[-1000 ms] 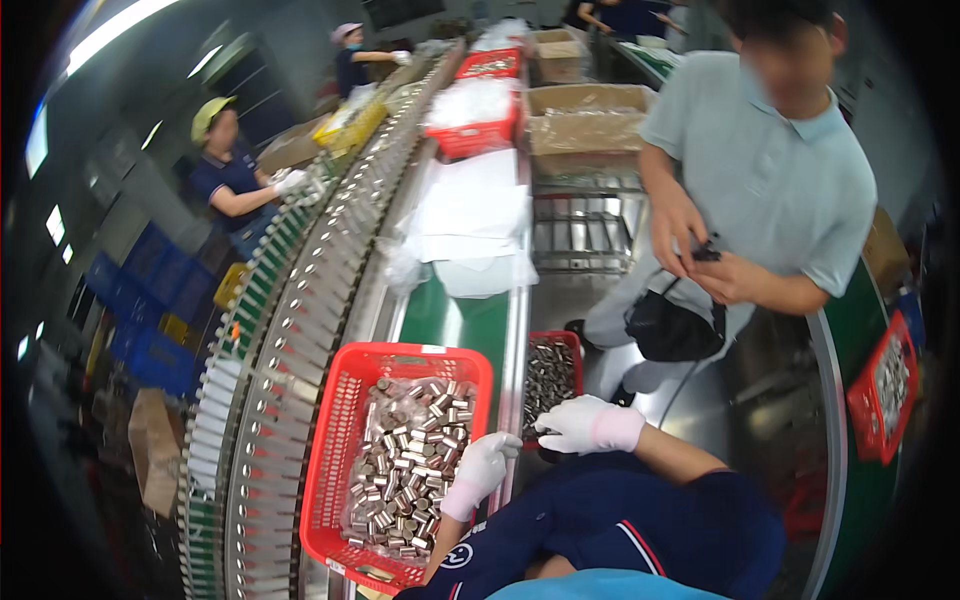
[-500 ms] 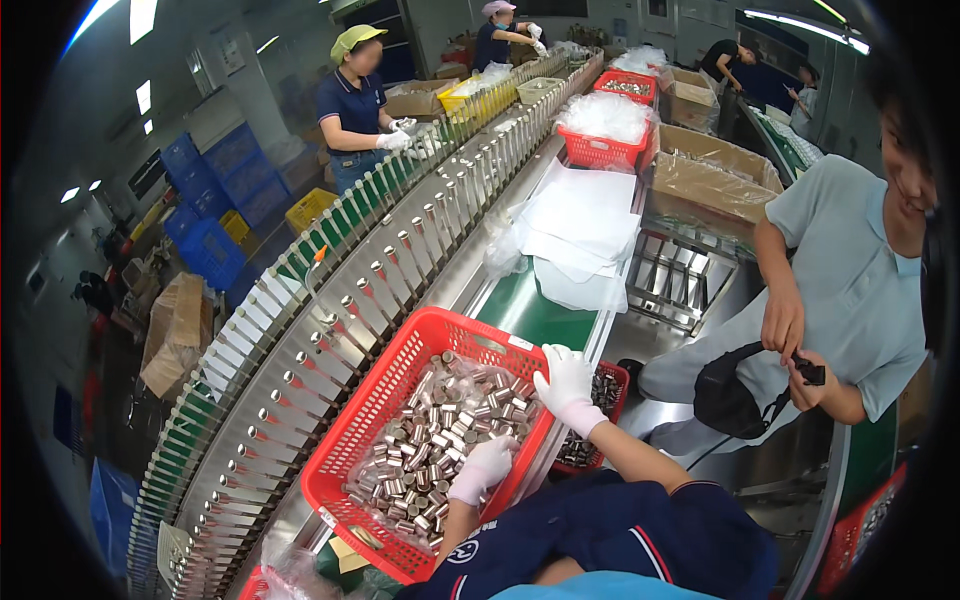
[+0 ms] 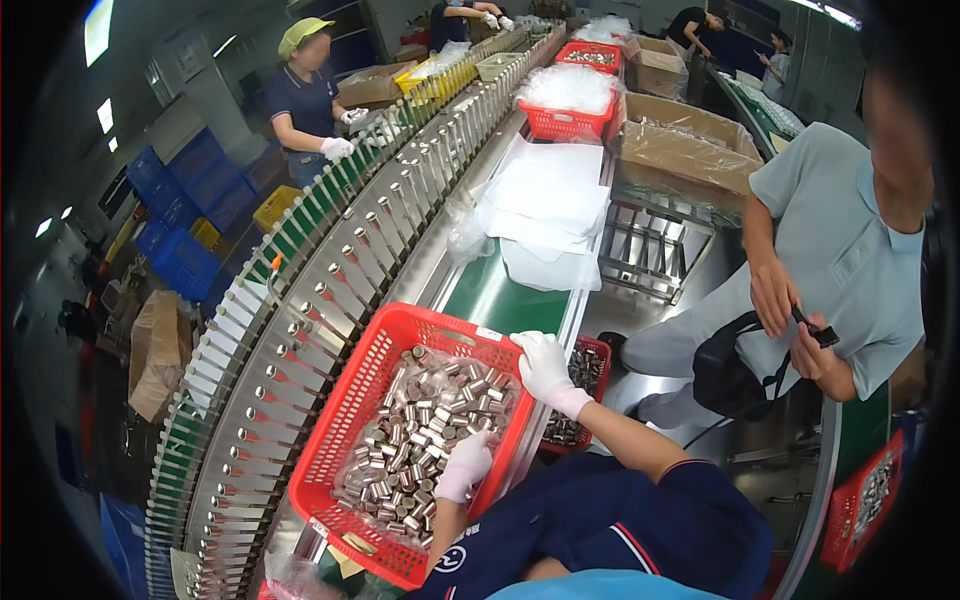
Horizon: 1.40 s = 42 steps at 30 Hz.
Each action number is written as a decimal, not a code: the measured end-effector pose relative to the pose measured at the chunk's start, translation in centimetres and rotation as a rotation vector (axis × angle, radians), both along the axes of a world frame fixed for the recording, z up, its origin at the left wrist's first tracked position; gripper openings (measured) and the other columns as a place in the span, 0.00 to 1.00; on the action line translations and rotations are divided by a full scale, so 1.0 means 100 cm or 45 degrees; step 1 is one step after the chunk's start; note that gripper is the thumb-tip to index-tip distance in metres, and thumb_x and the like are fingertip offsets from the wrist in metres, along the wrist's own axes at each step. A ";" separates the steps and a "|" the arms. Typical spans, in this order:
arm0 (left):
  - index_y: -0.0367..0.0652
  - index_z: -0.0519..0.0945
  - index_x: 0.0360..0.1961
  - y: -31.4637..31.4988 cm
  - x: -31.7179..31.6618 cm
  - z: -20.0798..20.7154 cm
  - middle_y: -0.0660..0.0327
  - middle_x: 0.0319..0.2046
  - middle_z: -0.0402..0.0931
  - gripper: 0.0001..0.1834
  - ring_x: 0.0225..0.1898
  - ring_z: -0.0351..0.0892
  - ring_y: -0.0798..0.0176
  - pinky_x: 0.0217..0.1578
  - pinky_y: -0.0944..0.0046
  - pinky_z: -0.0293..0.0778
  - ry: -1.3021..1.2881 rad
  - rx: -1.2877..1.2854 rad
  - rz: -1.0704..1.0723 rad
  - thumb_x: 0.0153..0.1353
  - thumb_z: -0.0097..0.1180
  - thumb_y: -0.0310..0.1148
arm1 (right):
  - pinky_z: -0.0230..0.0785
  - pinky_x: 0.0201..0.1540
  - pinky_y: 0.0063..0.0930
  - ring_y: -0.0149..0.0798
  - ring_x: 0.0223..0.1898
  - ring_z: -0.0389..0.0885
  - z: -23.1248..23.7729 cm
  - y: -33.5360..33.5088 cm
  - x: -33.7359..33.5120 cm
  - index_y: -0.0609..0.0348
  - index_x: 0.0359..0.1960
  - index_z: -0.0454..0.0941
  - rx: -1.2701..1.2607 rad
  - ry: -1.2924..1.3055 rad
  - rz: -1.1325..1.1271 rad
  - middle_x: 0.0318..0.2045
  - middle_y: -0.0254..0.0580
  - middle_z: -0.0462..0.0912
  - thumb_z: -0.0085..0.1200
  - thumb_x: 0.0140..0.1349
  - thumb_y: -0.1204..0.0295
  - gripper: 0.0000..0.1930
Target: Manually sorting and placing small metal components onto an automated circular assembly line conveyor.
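A red perforated plastic basket (image 3: pixel 345 425) stands before me, tilted across the picture. It is lined with clear plastic and heaped with short shiny metal cylinders (image 3: pixel 405 455). My left hand (image 3: pixel 467 465), in a white glove, is down on the right part of the heap. Its fingers are bunched together, and what they hold is hidden. My right hand (image 3: pixel 546 366), also gloved in white, is closed over the basket's far right corner, with the fingers on the rim.
Left of the basket a curved conveyor (image 3: pixel 290 350) carries a row of upright pins. White sheets (image 3: pixel 545 205) lie on the green belt beyond. A person in a light shirt (image 3: pixel 840 240) stands at right, holding a black item. Another red basket (image 3: pixel 590 385) sits lower, beside my right forearm.
The view has turned, so the background and far workers sit further left. My left hand stays in the heap, shifted slightly, and my right hand keeps to the rim.
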<state>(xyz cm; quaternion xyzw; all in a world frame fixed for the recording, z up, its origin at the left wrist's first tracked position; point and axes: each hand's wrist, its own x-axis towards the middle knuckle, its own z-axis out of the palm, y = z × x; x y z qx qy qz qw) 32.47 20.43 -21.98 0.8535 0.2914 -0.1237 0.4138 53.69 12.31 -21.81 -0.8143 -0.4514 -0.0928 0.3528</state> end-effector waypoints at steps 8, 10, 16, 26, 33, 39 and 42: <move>0.40 0.80 0.46 -0.001 0.002 0.003 0.45 0.43 0.81 0.19 0.48 0.80 0.47 0.51 0.55 0.74 -0.034 0.011 -0.011 0.58 0.39 0.24 | 0.69 0.49 0.44 0.52 0.43 0.75 0.009 -0.002 0.003 0.57 0.48 0.77 -0.013 0.077 -0.008 0.44 0.45 0.79 0.48 0.54 0.76 0.18; 0.40 0.80 0.46 0.000 0.002 0.004 0.45 0.43 0.81 0.19 0.48 0.80 0.47 0.51 0.55 0.73 -0.028 0.020 -0.025 0.58 0.39 0.23 | 0.69 0.49 0.44 0.51 0.43 0.75 0.008 -0.002 0.004 0.57 0.48 0.77 -0.018 0.074 -0.005 0.44 0.45 0.79 0.48 0.54 0.76 0.18; 0.40 0.80 0.46 0.001 0.001 -0.002 0.46 0.42 0.81 0.19 0.48 0.80 0.47 0.51 0.55 0.73 -0.029 0.026 -0.027 0.57 0.40 0.24 | 0.67 0.51 0.43 0.52 0.44 0.75 0.006 0.000 0.005 0.59 0.47 0.77 -0.011 0.092 0.013 0.44 0.47 0.79 0.48 0.54 0.77 0.17; 0.39 0.80 0.45 0.002 -0.001 -0.007 0.45 0.42 0.81 0.18 0.47 0.80 0.46 0.50 0.54 0.74 -0.080 0.018 -0.049 0.57 0.41 0.24 | 0.69 0.50 0.43 0.52 0.44 0.75 0.004 0.000 0.004 0.58 0.48 0.78 -0.014 0.049 0.007 0.44 0.46 0.80 0.49 0.54 0.77 0.18; 0.40 0.79 0.46 0.003 0.000 -0.007 0.46 0.42 0.81 0.17 0.48 0.80 0.46 0.50 0.54 0.73 -0.050 0.013 -0.037 0.58 0.41 0.25 | 0.68 0.51 0.43 0.52 0.44 0.75 0.000 0.001 0.006 0.58 0.48 0.78 0.032 0.014 0.017 0.45 0.46 0.79 0.48 0.54 0.76 0.18; 0.42 0.80 0.46 0.001 -0.001 -0.007 0.46 0.42 0.81 0.18 0.47 0.80 0.46 0.49 0.54 0.74 -0.024 0.010 -0.021 0.59 0.41 0.26 | 0.68 0.52 0.43 0.52 0.44 0.75 0.003 -0.001 0.002 0.58 0.48 0.78 -0.024 0.061 0.005 0.45 0.47 0.79 0.48 0.54 0.76 0.18; 0.42 0.80 0.46 0.000 -0.003 -0.006 0.46 0.42 0.81 0.18 0.48 0.80 0.46 0.49 0.55 0.74 -0.021 0.001 -0.017 0.59 0.41 0.26 | 0.67 0.52 0.43 0.53 0.45 0.75 0.002 -0.002 0.002 0.58 0.48 0.78 -0.021 0.057 0.009 0.44 0.47 0.80 0.48 0.54 0.76 0.18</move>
